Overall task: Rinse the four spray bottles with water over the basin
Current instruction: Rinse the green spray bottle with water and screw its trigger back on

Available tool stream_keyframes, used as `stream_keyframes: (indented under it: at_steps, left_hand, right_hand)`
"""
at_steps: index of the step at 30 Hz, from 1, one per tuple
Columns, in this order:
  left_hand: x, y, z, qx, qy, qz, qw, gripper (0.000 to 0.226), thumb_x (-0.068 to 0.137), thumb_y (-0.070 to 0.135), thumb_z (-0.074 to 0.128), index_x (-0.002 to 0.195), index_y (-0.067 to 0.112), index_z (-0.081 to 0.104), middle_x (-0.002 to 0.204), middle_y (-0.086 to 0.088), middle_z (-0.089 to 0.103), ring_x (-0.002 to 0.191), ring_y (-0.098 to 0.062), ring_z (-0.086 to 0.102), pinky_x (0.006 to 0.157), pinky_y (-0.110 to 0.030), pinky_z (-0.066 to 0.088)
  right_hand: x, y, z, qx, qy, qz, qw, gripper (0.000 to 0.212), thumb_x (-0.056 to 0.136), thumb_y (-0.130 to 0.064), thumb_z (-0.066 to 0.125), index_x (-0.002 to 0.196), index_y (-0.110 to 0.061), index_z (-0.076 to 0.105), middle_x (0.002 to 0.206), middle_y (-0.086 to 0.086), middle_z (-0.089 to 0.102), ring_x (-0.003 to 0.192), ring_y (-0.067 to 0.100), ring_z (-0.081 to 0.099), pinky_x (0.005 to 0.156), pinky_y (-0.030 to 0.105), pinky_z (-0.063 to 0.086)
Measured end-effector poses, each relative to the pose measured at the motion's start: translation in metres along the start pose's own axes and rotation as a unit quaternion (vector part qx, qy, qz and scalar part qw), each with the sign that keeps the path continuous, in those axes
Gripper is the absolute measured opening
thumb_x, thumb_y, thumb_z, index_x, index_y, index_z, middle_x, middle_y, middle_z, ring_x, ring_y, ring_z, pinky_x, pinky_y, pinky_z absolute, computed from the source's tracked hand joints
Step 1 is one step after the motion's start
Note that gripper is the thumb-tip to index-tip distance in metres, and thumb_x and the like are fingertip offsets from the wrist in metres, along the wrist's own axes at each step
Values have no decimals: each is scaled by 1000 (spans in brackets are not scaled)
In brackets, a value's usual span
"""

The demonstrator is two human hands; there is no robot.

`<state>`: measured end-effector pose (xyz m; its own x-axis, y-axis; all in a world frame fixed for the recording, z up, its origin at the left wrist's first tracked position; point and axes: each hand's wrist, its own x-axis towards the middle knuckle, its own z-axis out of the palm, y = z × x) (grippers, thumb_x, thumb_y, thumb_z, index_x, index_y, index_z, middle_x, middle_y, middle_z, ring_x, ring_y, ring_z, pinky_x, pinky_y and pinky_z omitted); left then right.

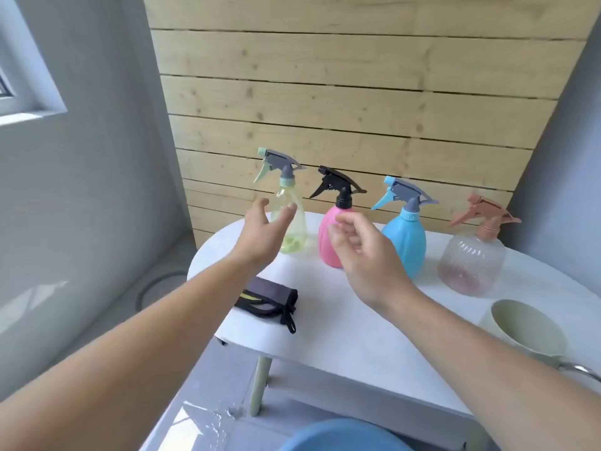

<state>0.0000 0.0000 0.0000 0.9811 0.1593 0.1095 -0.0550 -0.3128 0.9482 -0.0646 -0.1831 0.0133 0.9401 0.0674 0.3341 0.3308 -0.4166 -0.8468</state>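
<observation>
White oval desk (pixel 341 323) on pale green legs (pixel 260 385), set against a wall of horizontal pine planks (pixel 341 92) with dark knots. On the desk's near left part, a folded dark grey cloth pouch (pixel 268 298) with a yellow-green stripe and a black cord loop hanging just over the edge. At the right edge, a pale cream pot (pixel 528 330), tipped with its mouth showing, a metal handle (only partly in view) at its lower side. Grey plastered wall (pixel 97 190) to the left, with a window frame (pixel 29 76) at the upper corner. Grey floor (pixel 208 421) below, a wet patch glinting near the desk leg.
</observation>
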Motion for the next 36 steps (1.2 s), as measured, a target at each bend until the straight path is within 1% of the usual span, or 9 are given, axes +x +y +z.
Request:
stream_keyframes:
  at_steps: [4, 8, 15, 19, 24, 27, 30, 34, 36]
  left_hand:
    - [31, -5, 5, 21, -29, -7, 999, 88, 99, 54, 60, 165, 18, 15, 170, -4, 24, 155, -23, 29, 113, -34, 33]
    - [69, -12, 11, 23, -23, 4, 999, 87, 96, 52, 66, 164, 21, 21, 167, -1, 32, 152, -24, 34, 117, -37, 34]
    - [68, -17, 9, 15, 11, 65, 998, 50, 94, 43, 73, 136, 19, 59, 119, 2, 65, 112, -16, 60, 88, -27, 44]
    - [22, -3, -7, -50, 2, 101, 994, 29, 96, 44, 70, 114, 22, 65, 74, 12, 44, 66, -3, 44, 60, -19, 36]
    - [-62, 31, -20, -156, -121, 74, 978, 26, 89, 53, 67, 103, 31, 67, 94, 3, 64, 97, -12, 66, 103, -46, 53]
    - [-109, 49, -12, -221, -199, 6, 955, 19, 104, 45, 55, 102, 29, 64, 83, 11, 68, 88, -10, 66, 93, -28, 52]
    - [-152, 60, -1, -228, -244, -45, 941, 37, 109, 45, 40, 99, 29, 71, 85, 9, 75, 75, -1, 69, 72, -25, 49]
    - [-191, 63, 18, -269, -224, -52, 935, 37, 99, 48, 60, 119, 21, 75, 128, -1, 73, 117, -16, 70, 101, -42, 50]
    - [-209, 68, 26, -309, -215, -73, 924, 39, 100, 41, 61, 124, 13, 72, 130, -6, 72, 121, -25, 68, 108, -47, 48]
  right_hand:
    - [15, 5, 14, 27, -10, 56, 998, 41, 99, -50, 49, 132, -28, 55, 128, -11, 61, 111, -1, 58, 93, 23, 45]
    - [30, 14, 22, 22, -11, 57, 998, 42, 97, -53, 50, 131, -30, 55, 130, -14, 59, 113, -4, 56, 94, 23, 43]
    - [38, 20, 24, 7, -2, 57, 998, 37, 96, -49, 54, 127, -27, 58, 126, -14, 61, 107, -11, 55, 86, 17, 43]
    - [28, 13, 24, 27, -14, 67, 997, 40, 96, -47, 55, 129, -24, 59, 129, -12, 61, 112, -7, 56, 88, 17, 42]
    - [-12, -17, 13, 102, -81, 87, 988, 40, 92, -57, 58, 121, -30, 60, 117, -8, 68, 110, 8, 64, 99, 29, 49]
    - [-54, -29, -6, 105, -83, 85, 987, 48, 78, -71, 60, 110, -36, 62, 107, -14, 70, 106, 10, 66, 98, 38, 51]
    - [-103, -35, -30, 105, -77, 91, 987, 28, 88, -56, 64, 109, -37, 61, 100, -18, 69, 99, 7, 65, 90, 32, 50]
    - [-160, -43, -59, 104, -59, 115, 986, 36, 82, -66, 65, 106, -38, 63, 101, -9, 70, 96, 16, 70, 90, 37, 55]
    - [-184, -47, -66, 137, -50, 132, 980, 40, 80, -60, 65, 107, -31, 63, 98, -2, 70, 88, 19, 73, 81, 36, 58]
